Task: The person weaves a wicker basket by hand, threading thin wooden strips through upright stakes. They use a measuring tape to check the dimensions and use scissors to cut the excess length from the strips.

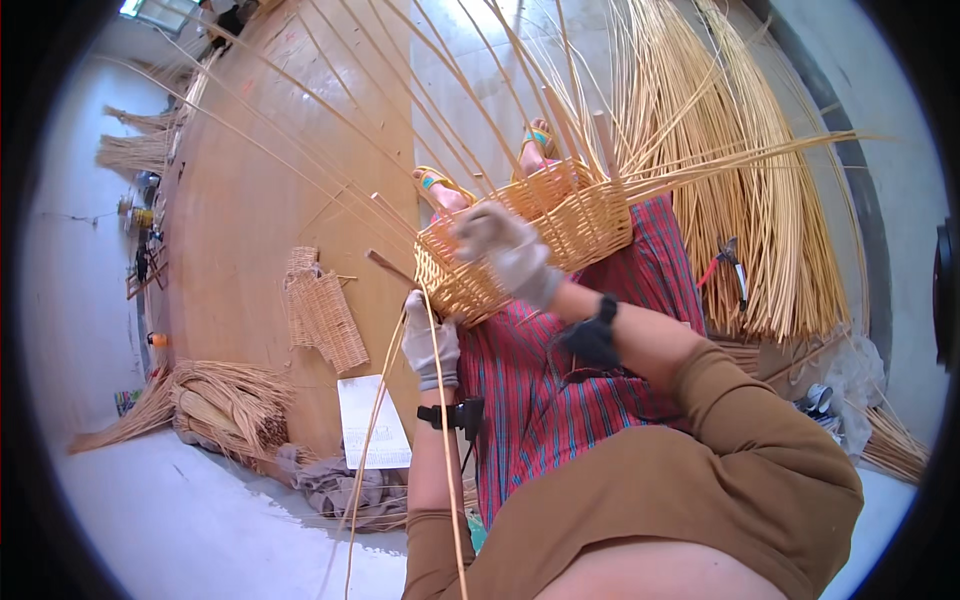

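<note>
A half-woven wicker basket [590,222] rests across my lap, tilted, with long upright stakes fanning out from its far side. My left hand [430,345], in a pale work glove, grips the basket's near left corner. Long wicker strands [449,440] run from that corner down past my left forearm. My gloved right hand [500,250] is over the basket's near wall, blurred by motion, its fingers curled toward the weave. Whether it pinches a strand cannot be made out. A short wooden stick [388,266] juts from the left corner near my left hand.
Flat woven wicker panels [328,315] and a white printed sheet [374,425] lie on the board at left. A large spread of wicker rods [770,230] covers the floor at right, with red-handled pliers [728,268] on top. A rod bundle [225,405] lies at lower left.
</note>
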`<state>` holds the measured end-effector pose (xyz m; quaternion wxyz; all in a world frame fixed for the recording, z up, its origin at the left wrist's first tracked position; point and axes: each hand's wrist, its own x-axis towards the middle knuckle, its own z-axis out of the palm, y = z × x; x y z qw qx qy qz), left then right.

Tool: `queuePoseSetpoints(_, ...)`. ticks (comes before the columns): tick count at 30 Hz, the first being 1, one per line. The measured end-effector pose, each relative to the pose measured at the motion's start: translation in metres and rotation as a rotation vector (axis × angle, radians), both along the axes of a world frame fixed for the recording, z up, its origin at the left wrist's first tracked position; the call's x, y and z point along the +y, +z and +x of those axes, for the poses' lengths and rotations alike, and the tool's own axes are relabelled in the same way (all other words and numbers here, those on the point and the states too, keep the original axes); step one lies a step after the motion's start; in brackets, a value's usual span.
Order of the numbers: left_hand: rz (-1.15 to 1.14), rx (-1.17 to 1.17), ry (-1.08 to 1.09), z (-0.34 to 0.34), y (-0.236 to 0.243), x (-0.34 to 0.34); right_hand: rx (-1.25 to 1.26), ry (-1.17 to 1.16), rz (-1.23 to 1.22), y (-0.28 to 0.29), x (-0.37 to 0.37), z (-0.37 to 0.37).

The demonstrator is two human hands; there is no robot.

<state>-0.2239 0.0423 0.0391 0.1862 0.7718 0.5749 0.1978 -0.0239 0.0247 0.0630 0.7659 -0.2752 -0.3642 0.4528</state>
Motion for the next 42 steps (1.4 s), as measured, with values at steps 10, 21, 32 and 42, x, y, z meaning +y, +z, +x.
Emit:
queuePoseSetpoints(10,-0.183,-0.526,0.076,0.076,0.033,-0.008,0.056,-0.151,-0.521,-0.032,-0.052,0.070)
queuePoseSetpoints(21,0.018,-0.413,0.041,0.089,-0.006,0.028,-1.011,-0.354,-0.428,0.057,0.088,0.050)
queuePoseSetpoints(32,-0.367,-0.579,0.265,0.099,0.019,0.010,-1.392,-0.371,-0.099,0.075,0.092,0.043)
queuePoseSetpoints(42,-0.397,-0.672,0.251,0.102,0.023,0.013,-0.299,-0.166,-0.492,-0.020,-0.067,0.127)
